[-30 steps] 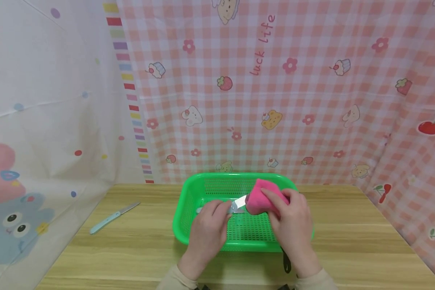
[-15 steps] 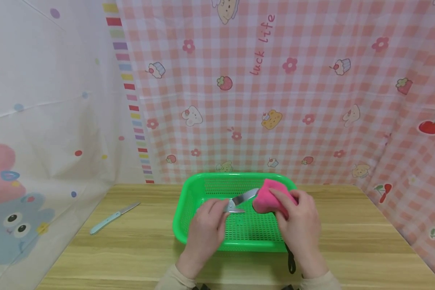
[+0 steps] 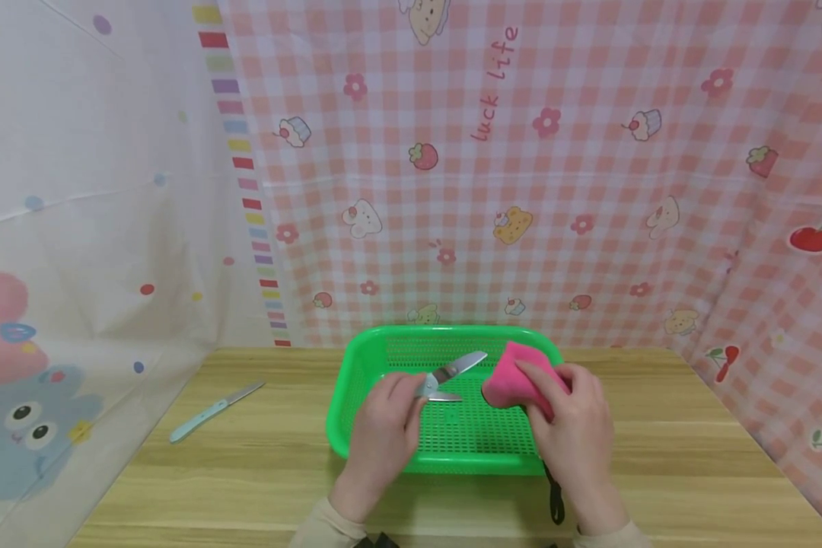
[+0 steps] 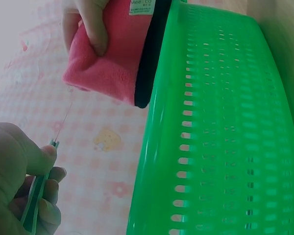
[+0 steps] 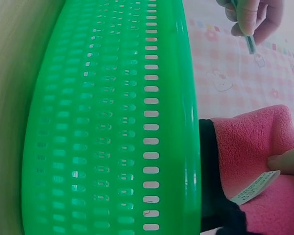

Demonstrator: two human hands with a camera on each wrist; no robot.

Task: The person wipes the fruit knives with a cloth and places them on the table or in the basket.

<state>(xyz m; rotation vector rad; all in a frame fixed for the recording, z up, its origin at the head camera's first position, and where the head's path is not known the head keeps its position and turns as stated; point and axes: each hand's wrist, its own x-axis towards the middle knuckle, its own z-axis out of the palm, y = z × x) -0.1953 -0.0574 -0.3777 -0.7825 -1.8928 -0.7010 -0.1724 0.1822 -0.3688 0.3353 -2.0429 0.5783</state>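
Presently, in the head view, the left hand (image 3: 382, 428) grips a small folding-shaped, pale blue-handled knife (image 3: 457, 368), whose metal blade points obliquely toward the right and away from the person. The right hand (image 3: 577, 426) pinches a soft pink plush cloth (image 3: 520, 377). Blade tip and cloth are near each other, but they do not touch. Both are above a rectangular green plastic basket (image 3: 476, 463) with many holes, which stands on the wood-grained worktop (image 3: 664, 449). Inside the basket lies a second metal blade (image 3: 447, 396); its other end is hidden by the left hand. To the left, well apart from the basket, a slim knife with a light blue handle (image 3: 218, 412) lies directly on the worktop. Near the right wrist hangs a black loop (image 3: 555, 502).

In the left wrist view, the left thumb and curled fingers enclose the handle, and the blade is seen as only a thin line. The cloth shows a black edge and a white label (image 4: 141, 7).

In the right wrist view, the right thumb presses on the cloth beside this label, while the left hand with the handle is farther away.
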